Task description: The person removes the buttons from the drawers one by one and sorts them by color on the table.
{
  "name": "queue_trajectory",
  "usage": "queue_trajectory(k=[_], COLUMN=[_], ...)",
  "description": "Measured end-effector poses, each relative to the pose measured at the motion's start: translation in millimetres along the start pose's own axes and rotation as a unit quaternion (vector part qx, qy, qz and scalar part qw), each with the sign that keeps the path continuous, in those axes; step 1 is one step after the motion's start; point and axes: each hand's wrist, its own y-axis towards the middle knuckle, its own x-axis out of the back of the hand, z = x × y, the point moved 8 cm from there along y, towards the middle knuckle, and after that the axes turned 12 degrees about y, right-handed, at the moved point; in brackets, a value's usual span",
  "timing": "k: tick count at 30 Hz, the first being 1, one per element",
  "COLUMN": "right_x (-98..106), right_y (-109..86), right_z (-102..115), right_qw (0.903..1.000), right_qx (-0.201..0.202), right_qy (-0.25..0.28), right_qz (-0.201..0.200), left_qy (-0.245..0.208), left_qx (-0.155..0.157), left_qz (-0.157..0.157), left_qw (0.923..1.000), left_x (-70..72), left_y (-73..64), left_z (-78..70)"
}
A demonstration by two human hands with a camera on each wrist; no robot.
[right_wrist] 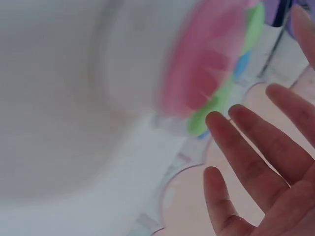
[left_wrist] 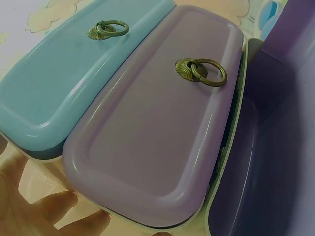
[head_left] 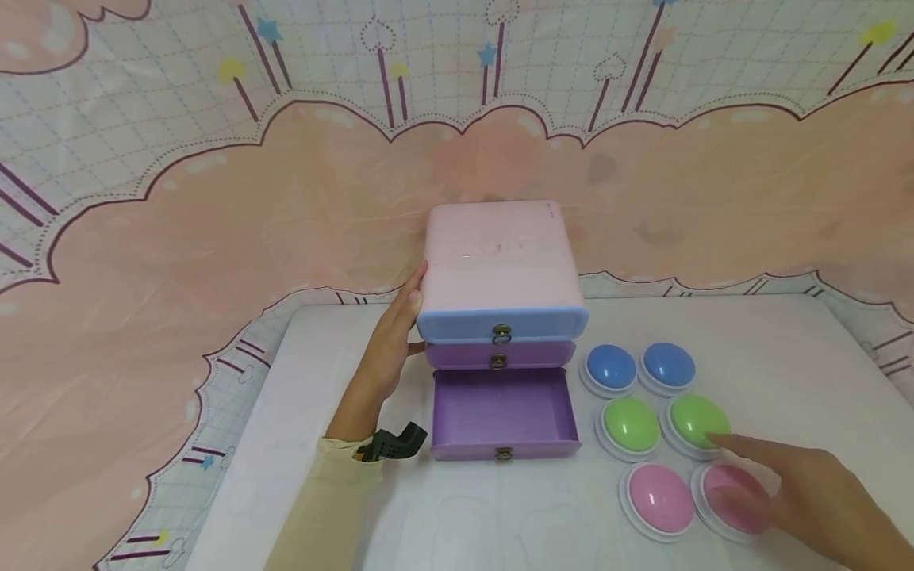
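A small drawer cabinet (head_left: pixel 500 258) with a pink top stands on the white table. Its blue top drawer (head_left: pixel 457 327) and purple middle drawer (head_left: pixel 457 356) are closed, each with a brass ring pull. The purple bottom drawer (head_left: pixel 504 412) is pulled out and holds nothing. My left hand (head_left: pixel 385 353) rests against the cabinet's left side, its fingers (left_wrist: pixel 56 204) lying along the wall in the left wrist view. My right hand (head_left: pixel 814 488) hovers with fingers extended over the right-hand pink dome (head_left: pixel 735 500). Its forefinger overlaps the edge of the right-hand green dome (head_left: pixel 700 420).
Right of the cabinet, white-based domes stand in pairs: blue domes (head_left: pixel 611 366) at the back, green ones (head_left: pixel 631 424) in the middle, pink ones (head_left: pixel 661 498) in front. A patterned cloth (head_left: pixel 343 206) hangs behind the white table (head_left: pixel 271 444).
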Motion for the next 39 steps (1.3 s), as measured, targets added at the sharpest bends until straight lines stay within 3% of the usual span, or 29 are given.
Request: queue_trajectory(k=[5,9,15,19,29,35,39], right_x=[12.7,8.9,3.2,-2.5,-25.6,-37.5,-38.1], right_y=[2.7,6.1,12.0,16.0,25.2,36.1,38.5], right_z=[49.3,90.1,142.4,164.4,193.1,197.4,200.2], right_qw=[0.9957,0.9892,0.9677,0.9532,0.9317,0.9461,0.9429], right_qx=[0.073,0.133,0.240,0.292,0.358,0.321,0.330], right_qy=[-0.005,0.003,0.008,0.026,0.047,0.042,0.044], right_qz=[-0.057,-0.061,-0.078,-0.074,-0.041,-0.009,-0.009], left_qy=[0.002,0.004,0.004,0.004,0.007,0.003,0.007], left_qx=[-0.001,-0.001,0.000,-0.001,-0.003,-0.005,-0.010], left_qz=[-0.001,-0.002,-0.003,-0.003,-0.002,0.000,0.000], left_qw=[1.0000,1.0000,1.0000,1.0000,1.0000,1.0000,0.9999], left_x=[0.1,0.2,0.3,0.1,0.8,0.6,0.3], left_y=[0.7,0.5,0.4,0.0,0.5,0.5,0.5], left_z=[0.5,-0.1,-0.6,-1.8,0.0,0.5,0.3])
